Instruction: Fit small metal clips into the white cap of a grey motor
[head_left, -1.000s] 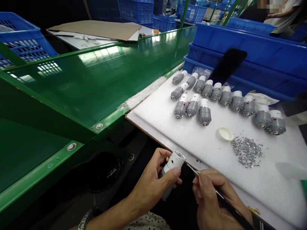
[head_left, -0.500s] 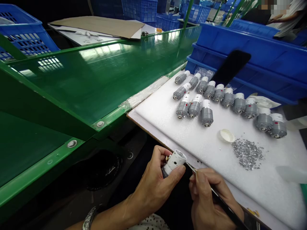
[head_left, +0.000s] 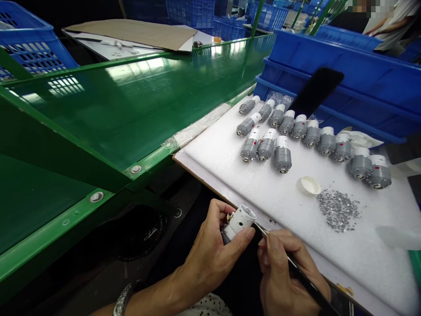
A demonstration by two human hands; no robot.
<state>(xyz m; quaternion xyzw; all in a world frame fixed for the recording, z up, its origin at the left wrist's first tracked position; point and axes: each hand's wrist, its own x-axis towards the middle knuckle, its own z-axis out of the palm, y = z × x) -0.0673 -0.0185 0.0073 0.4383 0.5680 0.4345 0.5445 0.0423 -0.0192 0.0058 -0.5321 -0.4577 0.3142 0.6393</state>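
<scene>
My left hand is wrapped round a white-and-grey cylindrical housing, its open white end tilted up to the right. A small brass-coloured piece sticks out on its left side, and dark holes show in the white wall. Between the fingers and thumb of my right hand is a pair of black tweezers with a slim metal tip. That tip is at the right side of the housing, by my left thumb; whether it touches cannot be made out. Several similar housings stand on the white foam sheet.
A pile of tiny metal parts lies on the foam beside a small white cap. Stacked blue bins border the back, with a black phone-like slab against them. On the left runs a green conveyor. Another person is far right.
The view has shifted very slightly. Both hands keep nearly the same pose, and the tweezers' tip stays by the housing.
</scene>
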